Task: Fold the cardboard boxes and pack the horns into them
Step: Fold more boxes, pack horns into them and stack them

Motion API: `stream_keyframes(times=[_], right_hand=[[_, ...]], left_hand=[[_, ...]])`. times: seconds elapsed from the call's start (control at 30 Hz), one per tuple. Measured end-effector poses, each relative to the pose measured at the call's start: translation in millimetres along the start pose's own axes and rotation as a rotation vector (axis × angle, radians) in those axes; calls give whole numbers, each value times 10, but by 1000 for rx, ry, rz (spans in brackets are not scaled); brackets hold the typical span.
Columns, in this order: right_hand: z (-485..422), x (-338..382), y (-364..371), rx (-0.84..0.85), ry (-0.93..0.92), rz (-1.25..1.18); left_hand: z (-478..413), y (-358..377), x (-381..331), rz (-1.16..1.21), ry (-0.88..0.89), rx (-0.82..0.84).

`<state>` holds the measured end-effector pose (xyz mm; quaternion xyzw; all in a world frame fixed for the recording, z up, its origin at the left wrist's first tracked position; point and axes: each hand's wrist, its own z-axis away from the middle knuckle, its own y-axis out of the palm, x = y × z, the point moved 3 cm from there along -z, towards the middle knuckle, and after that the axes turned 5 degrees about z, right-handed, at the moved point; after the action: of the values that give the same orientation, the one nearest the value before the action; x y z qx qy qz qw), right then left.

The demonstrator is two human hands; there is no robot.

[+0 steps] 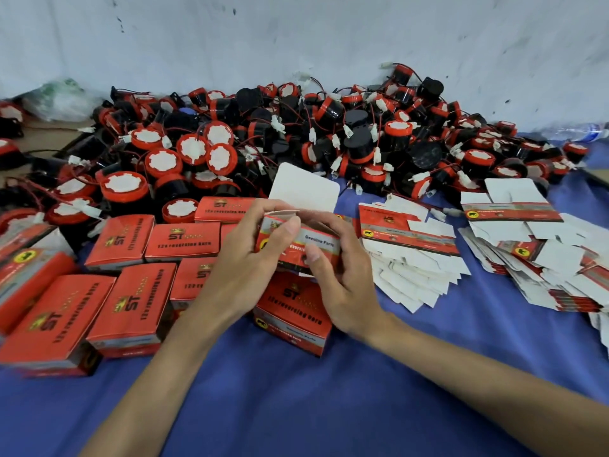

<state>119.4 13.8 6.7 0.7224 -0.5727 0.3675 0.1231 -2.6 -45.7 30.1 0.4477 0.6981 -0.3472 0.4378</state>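
A blue cloth covers the surface below a stained pale wall. Both hands, left and right, curl their fingers around a red box, white flap raised. Horns lie heaped beyond the fingertips. The box's inside is hidden.

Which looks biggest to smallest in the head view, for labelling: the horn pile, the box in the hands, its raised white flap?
1. horn pile, far the largest
2. box in the hands, though nearness inflates it
3. raised white flap, smallest, only slightly
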Motion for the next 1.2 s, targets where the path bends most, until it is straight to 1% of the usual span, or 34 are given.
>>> stream_keyframes(times=[0.13, 0.27, 0.4, 0.5, 0.6, 0.67, 0.77, 0.9, 0.93, 1.1, 1.2], right_hand=[[8, -9, 4, -17, 33, -94], [-11, -53, -12, -41, 98, -152], [-23, -69, -33, -73, 45, -43], [-31, -79, -45, -93, 96, -25], [-19, -78, -29, -85, 124, -5], [-27, -69, -21, -79, 87, -10], [-36, -58, -15, -58, 41, -98], [-17, -76, 8, -33, 221, -287], [-13, -75, 10, -30, 239, -309], [-27, -48, 3, -28, 205, -297], [-15, -48, 5, 4, 149, -237]], left_hand=[[2, -3, -6, -64, 8, -17], [7, -16, -23, -57, 42, -35], [14, -24, -10, -24, 35, 2], [20, -23, 11, -11, 16, 19], [34, -19, 16, 8, 37, -14], [52, -22, 7, 4, 93, -47], [59, -33, -2, -7, 130, -64], [60, -38, 15, 49, 133, -96], [62, -39, 14, 62, 140, -110], [58, -45, -42, 18, 193, -150], [40, -39, -46, -131, 221, -114]])
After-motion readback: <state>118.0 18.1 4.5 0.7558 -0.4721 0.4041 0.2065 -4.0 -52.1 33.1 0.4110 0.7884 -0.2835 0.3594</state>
